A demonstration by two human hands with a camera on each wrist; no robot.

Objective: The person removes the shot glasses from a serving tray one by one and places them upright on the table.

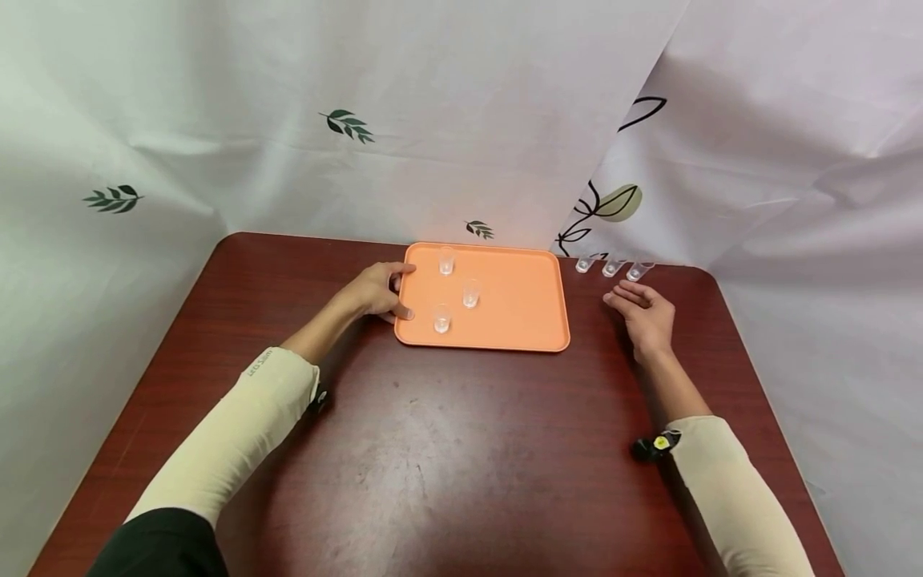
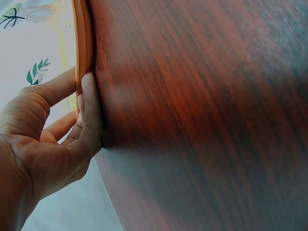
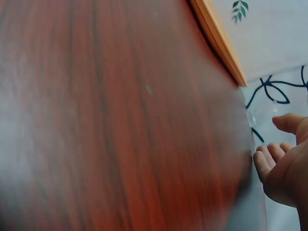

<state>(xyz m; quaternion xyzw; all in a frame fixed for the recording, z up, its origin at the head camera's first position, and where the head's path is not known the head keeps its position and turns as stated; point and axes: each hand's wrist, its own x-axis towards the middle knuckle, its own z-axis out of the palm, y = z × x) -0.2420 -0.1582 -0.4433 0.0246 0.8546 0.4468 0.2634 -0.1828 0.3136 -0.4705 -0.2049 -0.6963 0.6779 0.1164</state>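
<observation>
An orange tray (image 1: 517, 300) lies at the far side of the table. Three small clear plastic cups stand on its left half: one at the back (image 1: 446, 262), one nearer the middle (image 1: 471, 295), one in front (image 1: 442, 320). My left hand (image 1: 372, 290) grips the tray's left edge; in the left wrist view, the thumb meets the tray rim (image 2: 83, 43) while fingers lie along its outer side. Right of the tray, my right hand (image 1: 651, 322) rests close to another row of clear cups (image 1: 611, 268), its fingers loosely bent around nothing.
The brown wooden table (image 1: 469, 449) ends at the back against a white hanging sheet (image 1: 404, 176) with leaf prints. The row of three cups stands near that back edge. A dark wrist device (image 1: 652, 445) sits at the right sleeve.
</observation>
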